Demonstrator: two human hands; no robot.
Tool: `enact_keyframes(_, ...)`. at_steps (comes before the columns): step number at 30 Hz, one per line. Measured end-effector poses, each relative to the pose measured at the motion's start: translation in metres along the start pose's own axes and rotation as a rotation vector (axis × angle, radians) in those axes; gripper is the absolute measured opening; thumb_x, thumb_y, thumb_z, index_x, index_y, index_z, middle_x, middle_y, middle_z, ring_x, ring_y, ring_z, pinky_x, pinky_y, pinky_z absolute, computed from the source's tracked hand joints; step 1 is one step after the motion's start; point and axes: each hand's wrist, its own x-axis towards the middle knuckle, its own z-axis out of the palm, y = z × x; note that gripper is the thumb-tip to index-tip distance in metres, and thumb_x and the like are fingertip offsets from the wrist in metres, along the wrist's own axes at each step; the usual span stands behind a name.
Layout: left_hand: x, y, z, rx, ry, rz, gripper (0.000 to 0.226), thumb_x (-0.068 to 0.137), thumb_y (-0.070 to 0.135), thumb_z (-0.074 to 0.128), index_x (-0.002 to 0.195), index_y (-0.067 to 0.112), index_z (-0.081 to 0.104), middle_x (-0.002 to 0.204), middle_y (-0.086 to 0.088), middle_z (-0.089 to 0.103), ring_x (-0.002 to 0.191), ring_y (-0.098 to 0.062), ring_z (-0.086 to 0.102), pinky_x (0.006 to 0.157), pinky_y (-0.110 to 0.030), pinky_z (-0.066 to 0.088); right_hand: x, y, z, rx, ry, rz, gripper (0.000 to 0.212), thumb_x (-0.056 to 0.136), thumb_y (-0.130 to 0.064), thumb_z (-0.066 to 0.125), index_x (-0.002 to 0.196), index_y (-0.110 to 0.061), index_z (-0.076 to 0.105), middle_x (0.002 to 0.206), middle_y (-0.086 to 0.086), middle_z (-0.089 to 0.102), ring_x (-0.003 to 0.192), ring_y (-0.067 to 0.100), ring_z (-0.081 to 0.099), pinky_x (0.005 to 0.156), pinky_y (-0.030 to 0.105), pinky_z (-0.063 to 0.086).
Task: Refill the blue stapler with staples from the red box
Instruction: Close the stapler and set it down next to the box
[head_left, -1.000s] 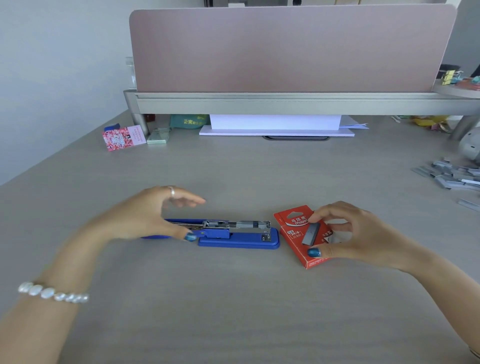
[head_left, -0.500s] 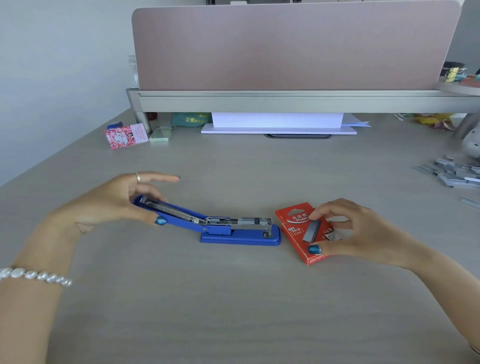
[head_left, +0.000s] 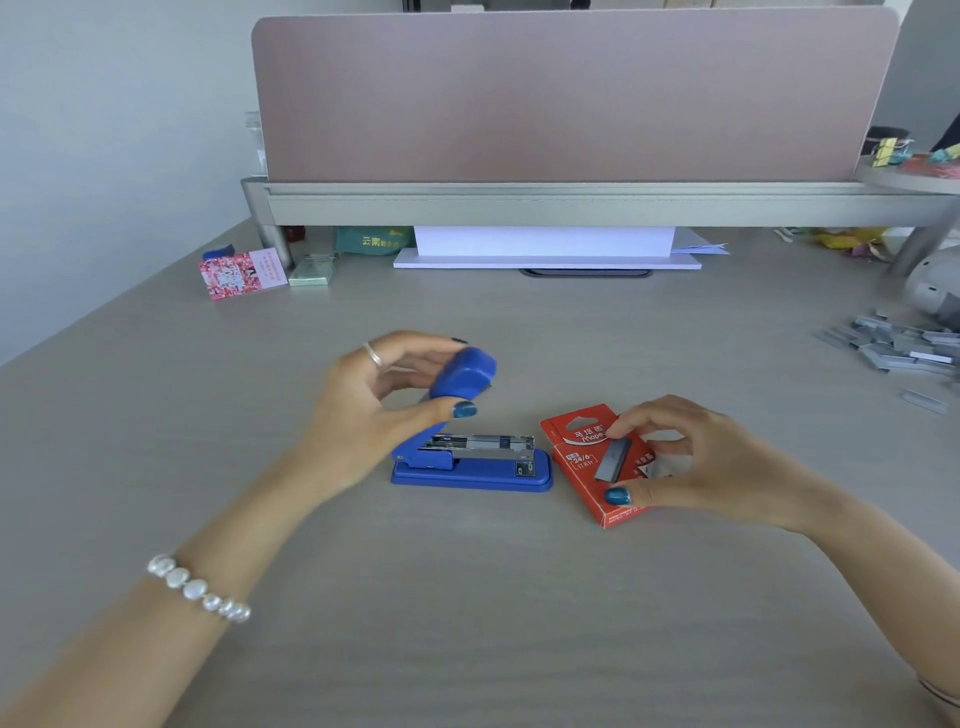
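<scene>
Grey wood-grain table (head_left: 467, 597) spreads under my view, a pink divider (head_left: 571, 93) behind. My left hand (head_left: 363, 415) grips the raised lid of the blue stapler (head_left: 470, 470), whose base sits mid-table with its metal channel exposed. Just right of it lies the red box (head_left: 579, 467); my right hand (head_left: 691, 467) pinches a grey staple strip (head_left: 613, 458) over it.

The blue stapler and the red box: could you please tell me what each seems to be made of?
Blue stapler: apparently smooth moulded plastic, with a shiny, reflective metal staple channel. Red box: probably thin printed card, judging by its folded edges and matte surface.
</scene>
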Motion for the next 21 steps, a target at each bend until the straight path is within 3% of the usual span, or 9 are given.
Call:
enact_keyframes(4,-0.004,-0.007,0.017,0.168,-0.120,0.037,0.035,0.068,0.025,0.072,0.100,0.037,0.067,0.105,0.012,0.066,0.093,-0.010,0.065,0.087,-0.021,0.049,0.000,0.000,0.001,0.003,-0.009,0.004,0.056,0.050,-0.049,0.072,0.102,-0.033,0.059,0.117,-0.012,0.051,0.104,-0.001,0.053,0.079,0.008,0.044)
enact_keyframes(7,-0.006,-0.013,0.023,0.317,-0.198,0.069,0.032,0.073,0.021,0.070,0.102,0.034,0.068,0.102,0.021,0.064,0.098,-0.001,0.060,0.086,-0.011,0.042,0.000,0.001,0.001,0.006,-0.006,-0.003,0.056,0.049,-0.048,0.073,0.101,-0.032,0.060,0.116,-0.012,0.052,0.105,-0.003,0.052,0.076,0.002,0.045)
enact_keyframes(11,-0.008,-0.015,0.024,0.394,-0.189,0.136,0.033,0.077,0.025,0.068,0.109,0.031,0.066,0.103,0.029,0.059,0.100,0.003,0.055,0.088,-0.008,0.037,0.000,0.002,0.001,0.003,0.000,-0.010,0.057,0.048,-0.049,0.073,0.101,-0.032,0.060,0.115,-0.013,0.052,0.107,-0.003,0.052,0.076,-0.005,0.041)
enact_keyframes(15,-0.009,-0.016,0.028,0.466,-0.197,0.223,0.032,0.083,0.032,0.057,0.113,0.024,0.065,0.110,0.018,0.058,0.099,-0.003,0.052,0.090,-0.010,0.035,0.001,0.001,0.001,-0.004,0.003,-0.006,0.056,0.048,-0.049,0.073,0.100,-0.033,0.060,0.114,-0.015,0.052,0.106,-0.003,0.052,0.075,-0.005,0.041)
enact_keyframes(21,-0.010,-0.017,0.029,0.478,-0.251,0.197,0.032,0.086,0.030,0.049,0.111,0.024,0.067,0.106,0.013,0.062,0.098,-0.009,0.052,0.090,-0.014,0.037,0.000,0.000,0.002,-0.003,-0.004,-0.004,0.053,0.051,-0.047,0.074,0.100,-0.033,0.060,0.115,-0.014,0.052,0.107,-0.001,0.053,0.079,0.006,0.043)
